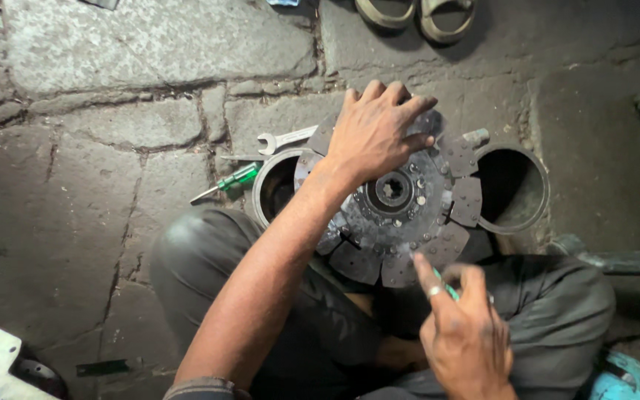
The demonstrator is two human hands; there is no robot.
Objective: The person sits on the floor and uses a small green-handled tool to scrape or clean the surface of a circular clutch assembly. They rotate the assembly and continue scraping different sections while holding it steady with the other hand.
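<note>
Lower right of the frame, my right hand [464, 333] has its fingers curled around a slim green-handled tool [447, 287], the tip near the disc's lower rim. I should keep that tip steady and work at one rivet at a time. At centre, the round dark metal clutch disc with segmented friction pads [394, 222] rests over two open metal rings [516, 189]. My left hand [375, 133] presses flat on its upper edge, fingers spread; firm pressure there stops it rocking. Beyond lie a green-handled screwdriver [232, 180] and a silver spanner [284, 138].

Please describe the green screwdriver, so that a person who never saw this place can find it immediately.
Start from the round clutch disc under the left hand. Left of it on the stone floor, just beyond the open metal ring, lies the screwdriver. Its translucent green handle sets it apart from the bare-metal spanner above it.
</note>
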